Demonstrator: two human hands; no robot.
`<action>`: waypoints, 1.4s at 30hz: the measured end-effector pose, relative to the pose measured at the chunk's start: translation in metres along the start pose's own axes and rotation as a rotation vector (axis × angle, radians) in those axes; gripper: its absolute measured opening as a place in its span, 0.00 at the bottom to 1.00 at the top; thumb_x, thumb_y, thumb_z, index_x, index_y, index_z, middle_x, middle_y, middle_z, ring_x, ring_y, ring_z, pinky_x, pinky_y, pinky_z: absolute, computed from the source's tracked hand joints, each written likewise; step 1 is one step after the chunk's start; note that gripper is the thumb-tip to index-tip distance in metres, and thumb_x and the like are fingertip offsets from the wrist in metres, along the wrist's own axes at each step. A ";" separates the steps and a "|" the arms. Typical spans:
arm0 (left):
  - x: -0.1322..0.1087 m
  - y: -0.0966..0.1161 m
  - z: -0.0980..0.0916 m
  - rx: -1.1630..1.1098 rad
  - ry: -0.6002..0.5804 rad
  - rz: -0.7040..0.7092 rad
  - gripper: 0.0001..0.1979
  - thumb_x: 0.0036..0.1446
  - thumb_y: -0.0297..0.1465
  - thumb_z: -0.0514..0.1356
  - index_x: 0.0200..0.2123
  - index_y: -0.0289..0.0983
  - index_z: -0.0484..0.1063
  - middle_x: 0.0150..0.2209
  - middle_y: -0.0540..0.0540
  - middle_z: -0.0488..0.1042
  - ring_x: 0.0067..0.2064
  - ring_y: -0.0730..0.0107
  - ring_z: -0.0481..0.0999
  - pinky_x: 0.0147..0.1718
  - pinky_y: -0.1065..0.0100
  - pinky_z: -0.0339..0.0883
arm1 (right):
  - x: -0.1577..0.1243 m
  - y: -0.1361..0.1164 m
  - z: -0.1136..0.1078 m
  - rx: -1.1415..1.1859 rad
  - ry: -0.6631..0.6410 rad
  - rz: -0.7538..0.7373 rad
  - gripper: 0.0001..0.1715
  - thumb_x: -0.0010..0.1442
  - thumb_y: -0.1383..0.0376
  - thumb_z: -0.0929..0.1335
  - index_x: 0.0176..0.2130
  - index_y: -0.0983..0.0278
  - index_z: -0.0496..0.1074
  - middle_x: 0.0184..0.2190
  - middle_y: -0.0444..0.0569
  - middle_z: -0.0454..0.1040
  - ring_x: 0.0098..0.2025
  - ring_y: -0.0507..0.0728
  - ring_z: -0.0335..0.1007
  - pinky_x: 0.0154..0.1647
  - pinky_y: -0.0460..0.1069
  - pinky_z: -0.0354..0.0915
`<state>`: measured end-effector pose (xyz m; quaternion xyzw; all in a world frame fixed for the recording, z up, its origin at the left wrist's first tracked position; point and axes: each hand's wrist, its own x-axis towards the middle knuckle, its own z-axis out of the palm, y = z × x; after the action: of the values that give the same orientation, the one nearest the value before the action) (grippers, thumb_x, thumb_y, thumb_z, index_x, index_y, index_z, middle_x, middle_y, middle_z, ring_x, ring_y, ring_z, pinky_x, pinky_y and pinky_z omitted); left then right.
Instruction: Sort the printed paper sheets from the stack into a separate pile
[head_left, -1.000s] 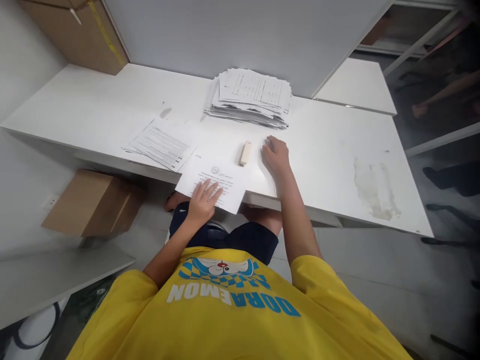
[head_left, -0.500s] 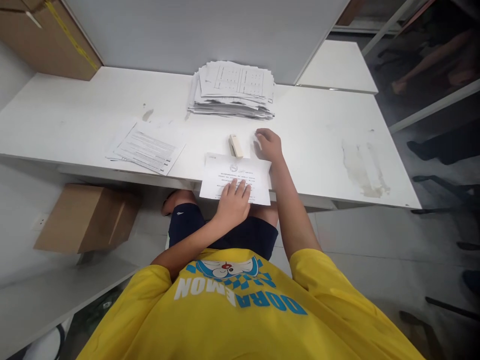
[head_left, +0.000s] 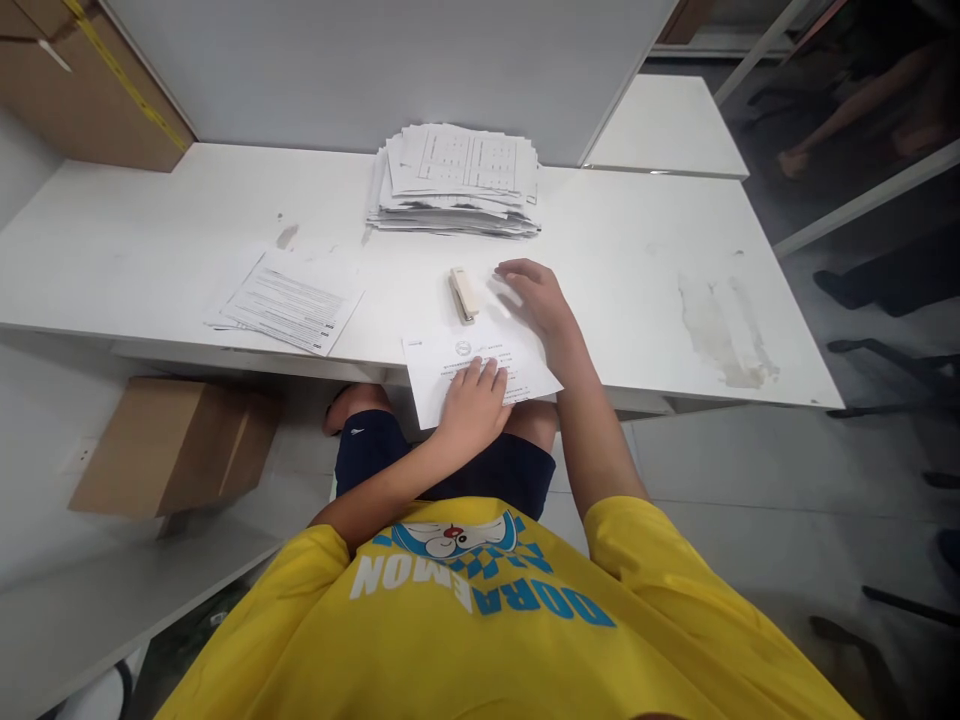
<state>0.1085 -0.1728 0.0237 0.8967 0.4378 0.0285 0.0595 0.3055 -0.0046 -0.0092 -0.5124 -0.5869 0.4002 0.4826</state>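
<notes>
The printed sheet (head_left: 465, 350) juts over the front edge of the white desk (head_left: 622, 280), the left hand (head_left: 474, 403) laid flat on it, unclenched! The right hand (head_left: 538, 297), free and loosely curled, is near the beige stapler (head_left: 464, 293); beyond sits a thick paper stack (head_left: 456, 180), fanned printouts (head_left: 289, 300) off left.

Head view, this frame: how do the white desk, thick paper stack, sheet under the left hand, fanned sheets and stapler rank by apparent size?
1. White desk
2. Thick paper stack
3. Sheet under the left hand, fanned sheets: too alike to rank
4. Stapler
</notes>
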 end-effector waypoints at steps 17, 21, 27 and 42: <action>-0.003 -0.012 0.054 0.010 0.084 0.076 0.35 0.64 0.26 0.50 0.73 0.34 0.46 0.75 0.41 0.47 0.76 0.55 0.42 0.72 0.47 0.45 | 0.006 0.004 0.005 0.029 -0.007 0.043 0.23 0.53 0.52 0.69 0.44 0.63 0.76 0.45 0.52 0.80 0.52 0.60 0.74 0.58 0.58 0.68; -0.001 -0.012 0.046 -0.005 0.093 0.084 0.35 0.63 0.27 0.51 0.73 0.33 0.49 0.74 0.39 0.48 0.76 0.52 0.45 0.72 0.47 0.46 | 0.009 0.007 0.004 0.043 -0.018 0.056 0.25 0.52 0.50 0.70 0.44 0.64 0.75 0.46 0.54 0.80 0.54 0.61 0.74 0.58 0.59 0.68; 0.006 -0.013 0.037 -0.029 0.092 0.066 0.34 0.63 0.28 0.52 0.72 0.33 0.52 0.74 0.40 0.50 0.75 0.50 0.48 0.71 0.47 0.47 | 0.013 0.009 0.004 0.090 -0.007 0.057 0.26 0.50 0.49 0.70 0.43 0.63 0.75 0.45 0.54 0.80 0.52 0.62 0.74 0.55 0.59 0.70; 0.052 -0.043 0.029 -0.101 0.237 0.014 0.24 0.71 0.36 0.46 0.64 0.35 0.67 0.67 0.42 0.66 0.70 0.52 0.61 0.65 0.49 0.61 | 0.008 -0.016 0.007 -0.118 -0.071 0.002 0.25 0.59 0.51 0.63 0.49 0.59 0.76 0.54 0.51 0.78 0.59 0.61 0.71 0.64 0.57 0.62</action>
<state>0.1098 -0.1077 -0.0113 0.8859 0.4336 0.1565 0.0523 0.2951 0.0010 0.0062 -0.5260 -0.6256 0.3832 0.4302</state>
